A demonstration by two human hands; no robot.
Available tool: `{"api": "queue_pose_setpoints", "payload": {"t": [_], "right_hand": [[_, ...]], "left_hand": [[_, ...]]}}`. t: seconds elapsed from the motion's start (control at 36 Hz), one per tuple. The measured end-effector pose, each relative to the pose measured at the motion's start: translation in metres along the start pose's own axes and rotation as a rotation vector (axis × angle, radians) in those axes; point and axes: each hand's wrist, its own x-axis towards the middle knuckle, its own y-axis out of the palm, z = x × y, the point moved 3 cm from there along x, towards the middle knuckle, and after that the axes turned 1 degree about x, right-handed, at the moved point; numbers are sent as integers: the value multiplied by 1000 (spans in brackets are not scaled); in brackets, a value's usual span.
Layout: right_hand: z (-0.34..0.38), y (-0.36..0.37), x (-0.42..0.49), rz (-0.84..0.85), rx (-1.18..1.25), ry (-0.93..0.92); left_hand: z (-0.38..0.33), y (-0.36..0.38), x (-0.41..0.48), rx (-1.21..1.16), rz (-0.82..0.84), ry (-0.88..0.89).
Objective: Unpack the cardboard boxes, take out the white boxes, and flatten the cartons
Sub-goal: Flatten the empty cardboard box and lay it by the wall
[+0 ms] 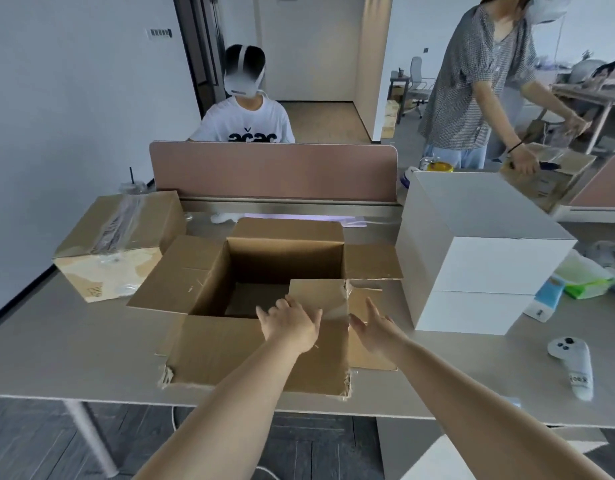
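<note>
Open carton (257,355) sits mid worktop (56,358), toward the near edge, with its flaps splayed; the inside looks empty. White boxes (479,265) are stacked by the right edge, just beside the carton. The second carton (115,244) is taped shut at the far left corner. Step in hand is probably flattening the empty carton. Left grip (292,327) is released, fingers spread, at the half-raised near flap (316,296). Right grip (375,327) is released, fingers straight, just right of that flap; contact unclear. To do it well: fold the flap out, tip the carton over, split the bottom seam, press the sides flat. Keep clear of the white stack and the controller (572,362).
</note>
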Motion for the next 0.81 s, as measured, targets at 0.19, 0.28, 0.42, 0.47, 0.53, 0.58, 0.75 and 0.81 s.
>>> {"api": "queue_pose_setpoints", "payload": {"t": [0.19, 0.28, 0.42, 0.47, 0.53, 0.58, 0.75, 0.81], "right_hand": [[9, -9, -9, -33, -12, -78], [6, -11, -15, -96, -17, -138], [-7, -24, -21, -285, 54, -257], [-11, -32, -25, -327, 131, -293], [-15, -41, -28, -368, 227, -320], [-19, -50, -33, -411, 273, -336], [-30, -62, -38, -485, 268, -338], [-34, -60, -33, -457, 198, -322]], "left_hand": [[-5, -7, -22, -11, -102, 33], [-12, -14, -30, -70, -208, 48], [-35, -32, -45, -221, -507, 359], [-49, -33, -49, -251, -492, 531], [-62, -31, -49, -282, -392, 617], [-71, -26, -47, -290, -296, 651], [-85, -8, -50, -165, -169, 735], [-83, -2, -48, -91, -100, 698]]}}
